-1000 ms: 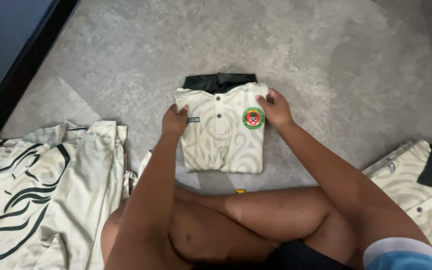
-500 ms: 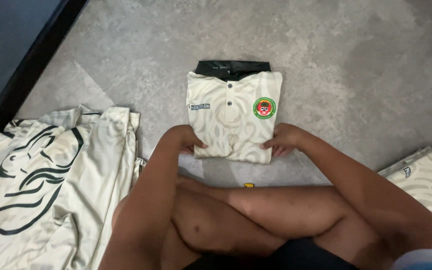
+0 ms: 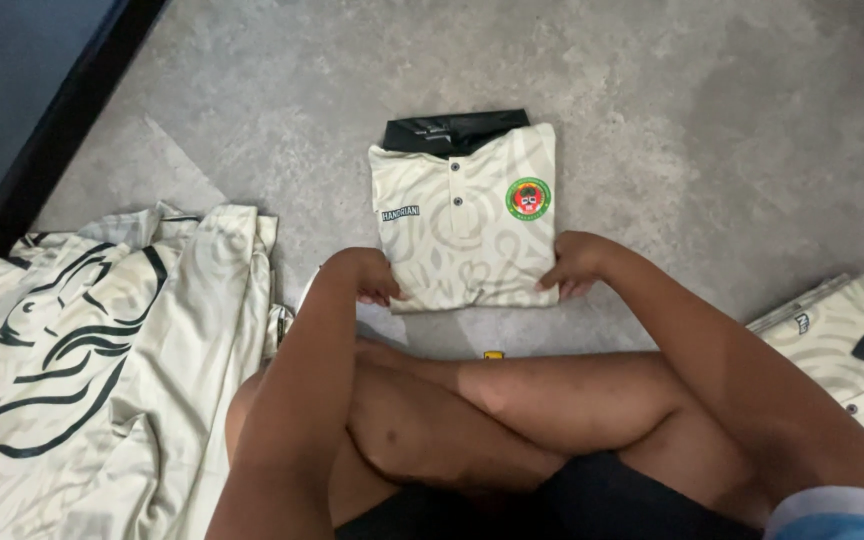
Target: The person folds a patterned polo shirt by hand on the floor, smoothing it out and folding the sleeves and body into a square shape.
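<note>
A folded cream polo shirt (image 3: pixel 462 215) with a black collar, two buttons and a round red-and-green badge lies flat on the grey floor in front of my crossed legs. My left hand (image 3: pixel 372 275) grips its lower left corner, fingers curled under the edge. My right hand (image 3: pixel 572 265) holds the lower right corner the same way. Both hands sit at the near edge of the shirt.
A heap of unfolded cream shirts with black swirl patterns (image 3: pixel 92 340) lies at my left. Another cream shirt with a black collar (image 3: pixel 842 335) lies at the right edge. A dark raised ledge (image 3: pixel 62 110) runs along the upper left.
Both hands slid from the shirt's upper side edges down to its lower corners. The folded shirt stays in the same place on the floor.
</note>
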